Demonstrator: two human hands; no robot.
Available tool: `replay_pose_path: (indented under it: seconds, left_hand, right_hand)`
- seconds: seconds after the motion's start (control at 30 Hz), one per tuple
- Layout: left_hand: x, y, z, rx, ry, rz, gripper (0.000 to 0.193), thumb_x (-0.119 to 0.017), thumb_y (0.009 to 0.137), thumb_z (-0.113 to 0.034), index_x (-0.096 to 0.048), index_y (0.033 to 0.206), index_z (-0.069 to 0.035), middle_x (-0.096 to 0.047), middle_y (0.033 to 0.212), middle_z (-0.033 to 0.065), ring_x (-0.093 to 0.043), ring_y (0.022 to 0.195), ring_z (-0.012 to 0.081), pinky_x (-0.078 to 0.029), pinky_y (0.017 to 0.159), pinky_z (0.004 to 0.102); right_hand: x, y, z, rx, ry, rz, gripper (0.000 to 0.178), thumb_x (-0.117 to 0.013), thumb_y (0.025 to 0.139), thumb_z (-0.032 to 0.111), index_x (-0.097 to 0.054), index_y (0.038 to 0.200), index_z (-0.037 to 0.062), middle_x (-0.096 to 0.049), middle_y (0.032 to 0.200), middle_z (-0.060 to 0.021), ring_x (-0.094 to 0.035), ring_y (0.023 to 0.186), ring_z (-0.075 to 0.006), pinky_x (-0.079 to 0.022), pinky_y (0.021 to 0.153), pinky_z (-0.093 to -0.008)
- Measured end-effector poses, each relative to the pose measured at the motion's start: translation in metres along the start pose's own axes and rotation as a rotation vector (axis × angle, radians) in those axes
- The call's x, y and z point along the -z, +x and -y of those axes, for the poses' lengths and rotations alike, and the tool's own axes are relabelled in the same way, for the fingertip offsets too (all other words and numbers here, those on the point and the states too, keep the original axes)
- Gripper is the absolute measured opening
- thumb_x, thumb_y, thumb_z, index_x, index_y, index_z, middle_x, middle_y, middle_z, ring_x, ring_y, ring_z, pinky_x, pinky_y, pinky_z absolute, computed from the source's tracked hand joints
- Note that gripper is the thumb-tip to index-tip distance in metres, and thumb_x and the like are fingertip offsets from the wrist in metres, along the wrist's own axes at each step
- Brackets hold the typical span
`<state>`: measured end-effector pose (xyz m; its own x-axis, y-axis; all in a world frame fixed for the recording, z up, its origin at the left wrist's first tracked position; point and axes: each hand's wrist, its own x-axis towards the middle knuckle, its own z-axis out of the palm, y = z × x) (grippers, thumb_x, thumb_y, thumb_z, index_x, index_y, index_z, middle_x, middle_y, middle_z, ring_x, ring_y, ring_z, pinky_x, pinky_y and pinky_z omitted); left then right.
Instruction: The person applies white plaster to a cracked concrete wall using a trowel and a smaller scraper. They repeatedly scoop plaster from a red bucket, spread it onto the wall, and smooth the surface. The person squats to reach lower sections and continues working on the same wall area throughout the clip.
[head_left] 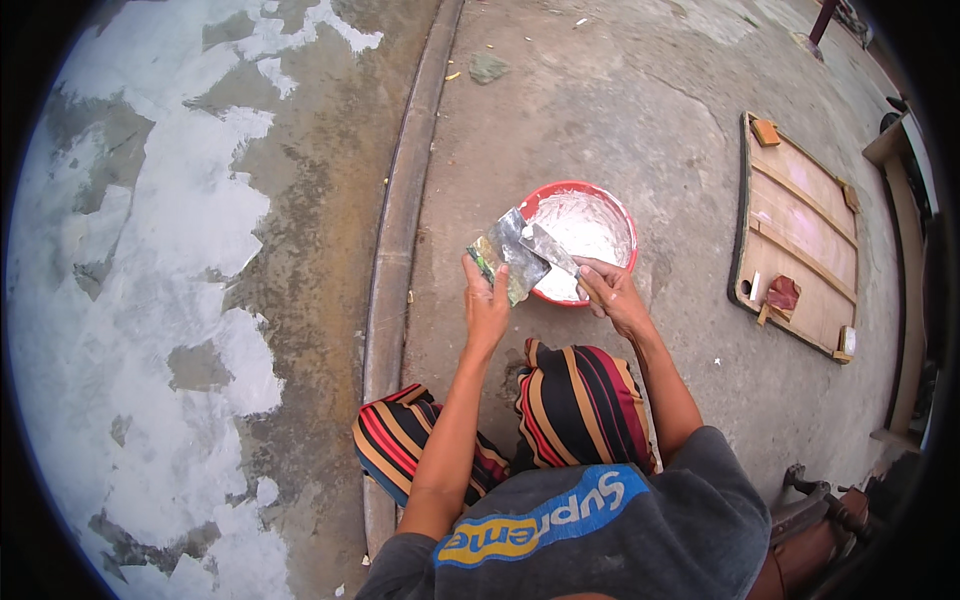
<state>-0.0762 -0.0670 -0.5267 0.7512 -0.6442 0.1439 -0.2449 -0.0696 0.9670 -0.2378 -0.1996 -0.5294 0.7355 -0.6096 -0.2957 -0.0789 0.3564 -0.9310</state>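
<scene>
My left hand (487,308) is closed on a wide putty knife (512,248), its broad grey blade smeared and its lower-left part marked green and yellow. In my right hand (612,290) is a narrower scraper (551,248), gripped near its handle; its blade lies across the face of the wide one, with a dab of white paste by its tip. Just beyond and beneath both tools, a red basin (633,232) stands on the concrete, coated inside with white paste (580,225). The handles are mostly hidden by my fingers.
On the left is a wall (190,200) patchily coated in white, with a raised ledge (398,230) along its foot. A wooden panel with battens (800,235) lies at the right, small blocks on it. A stone (488,68) lies farther off. A dark metal object (820,505) is at lower right.
</scene>
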Motion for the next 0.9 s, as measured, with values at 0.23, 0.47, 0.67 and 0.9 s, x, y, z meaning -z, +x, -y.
replay_pose_path:
  seconds: [0.23,0.47,0.67,0.9]
  left_hand:
    - [0.011,0.002,-0.005,0.009,0.027,0.103,0.036,-0.05,0.097,-0.017,-0.038,0.126,-0.001,-0.064,0.098,0.0184,-0.062,0.088,0.0222,-0.048,0.076,0.0362]
    - [0.02,0.003,0.006,-0.015,0.212,0.141,0.035,-0.052,0.096,-0.017,-0.04,0.125,-0.001,-0.063,0.097,0.0204,-0.062,0.086,0.0265,-0.047,0.077,0.0388]
    - [0.022,0.013,0.007,0.002,0.138,0.141,0.035,-0.052,0.096,-0.017,-0.04,0.124,-0.002,-0.063,0.102,0.0197,-0.062,0.092,0.025,-0.047,0.08,0.0362]
    - [0.016,0.008,0.027,0.16,-0.156,0.041,0.044,-0.053,0.094,-0.013,-0.036,0.133,-0.002,-0.062,0.106,0.0168,-0.061,0.093,0.0228,-0.048,0.079,0.0328]
  right_hand:
    - [0.0,0.013,0.014,0.061,-0.083,0.037,0.035,-0.056,0.097,0.024,-0.061,0.124,0.0018,-0.053,0.065,0.0011,-0.036,0.044,-0.0021,-0.029,0.038,-0.0203]
    - [0.008,0.011,0.059,0.135,-0.106,0.105,0.035,-0.058,0.095,0.023,-0.061,0.125,0.0039,-0.054,0.066,0.0013,-0.036,0.046,-0.0021,-0.027,0.04,-0.0198]
    - [0.026,-0.003,0.039,0.143,-0.237,-0.014,0.032,-0.058,0.095,0.022,-0.064,0.118,0.0003,-0.054,0.064,0.0012,-0.038,0.044,-0.0027,-0.029,0.039,-0.0211]
    - [0.01,0.001,0.023,0.143,-0.086,0.01,0.036,-0.058,0.095,0.024,-0.06,0.123,0.0011,-0.056,0.064,0.0003,-0.042,0.046,-0.0036,-0.03,0.041,-0.0196]
